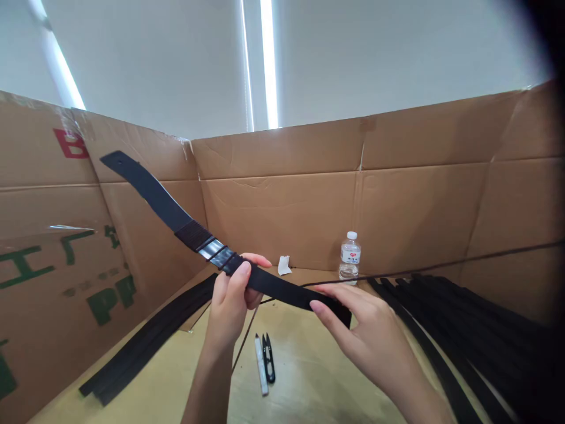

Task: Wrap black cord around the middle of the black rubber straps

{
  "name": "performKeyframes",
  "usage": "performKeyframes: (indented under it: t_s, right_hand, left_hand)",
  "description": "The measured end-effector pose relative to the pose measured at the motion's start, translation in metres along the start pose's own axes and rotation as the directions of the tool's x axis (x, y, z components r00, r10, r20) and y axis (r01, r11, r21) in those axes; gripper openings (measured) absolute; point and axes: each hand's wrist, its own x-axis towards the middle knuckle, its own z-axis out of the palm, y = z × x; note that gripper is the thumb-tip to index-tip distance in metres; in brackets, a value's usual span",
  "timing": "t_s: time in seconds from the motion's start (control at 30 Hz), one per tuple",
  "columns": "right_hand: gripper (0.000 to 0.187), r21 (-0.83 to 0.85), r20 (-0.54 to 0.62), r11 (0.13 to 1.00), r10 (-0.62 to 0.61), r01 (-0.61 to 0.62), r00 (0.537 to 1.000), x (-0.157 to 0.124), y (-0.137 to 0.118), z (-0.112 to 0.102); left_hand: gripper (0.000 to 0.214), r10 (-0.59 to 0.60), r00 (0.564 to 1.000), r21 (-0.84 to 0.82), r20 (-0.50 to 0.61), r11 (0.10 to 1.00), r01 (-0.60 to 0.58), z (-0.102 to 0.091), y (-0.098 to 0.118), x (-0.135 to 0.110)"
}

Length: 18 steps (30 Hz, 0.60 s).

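A long black strap (154,197) is held up in front of me, rising toward the upper left. Its middle part carries a ribbed black section and a shiny wrapped patch (212,248) crossed by thin black thread. My left hand (233,300) is closed around the strap just below that patch. My right hand (362,330) pinches the strap's lower right end, fingers along its edge. A thin black thread (441,265) runs from the strap off to the right.
Cardboard walls (282,200) enclose a wooden table (309,377). On it lie small black snips (268,356) and a white pen-like stick (262,365). Black straps are piled at the left (145,344) and right (463,330). A water bottle (350,256) and a paper scrap (283,265) stand at the back.
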Motion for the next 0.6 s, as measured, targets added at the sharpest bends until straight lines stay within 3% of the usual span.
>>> performKeyframes:
  t_s: [0.1,0.17,0.27,0.4,0.5,0.6]
  right_hand:
    - [0.012,0.175,0.114,0.984,0.007,-0.027,0.993,0.001,-0.003,-0.001]
    - [0.013,0.202,0.04,0.979,-0.029,0.02,0.999,0.002,-0.005,-0.002]
    - [0.015,0.153,-0.128,0.981,-0.101,0.12,0.987,0.003,-0.005,-0.002]
    - [0.005,0.008,-0.233,0.97,-0.233,0.241,0.944,0.002,-0.001,0.002]
    - [0.007,-0.12,-0.277,0.947,-0.321,0.299,0.905,0.0,-0.001,0.006]
    - [0.01,-0.171,-0.265,0.947,-0.309,0.271,0.913,0.0,-0.002,0.007]
  left_hand:
    - [0.043,0.025,0.999,-0.001,0.037,1.0,-0.025,-0.002,0.0,-0.002]
    - [0.046,0.048,0.996,-0.011,0.07,0.999,-0.048,-0.002,-0.003,0.0]
    - [0.049,0.083,0.992,-0.01,0.098,0.997,-0.082,0.0,-0.009,0.004]
    - [0.051,0.081,0.995,-0.01,0.055,0.997,-0.08,0.005,-0.013,0.007]
    - [0.048,0.026,0.999,0.004,0.027,1.0,-0.026,0.005,-0.01,0.006]
    - [0.037,-0.048,0.998,0.019,0.028,0.999,0.048,0.0,-0.006,0.005]
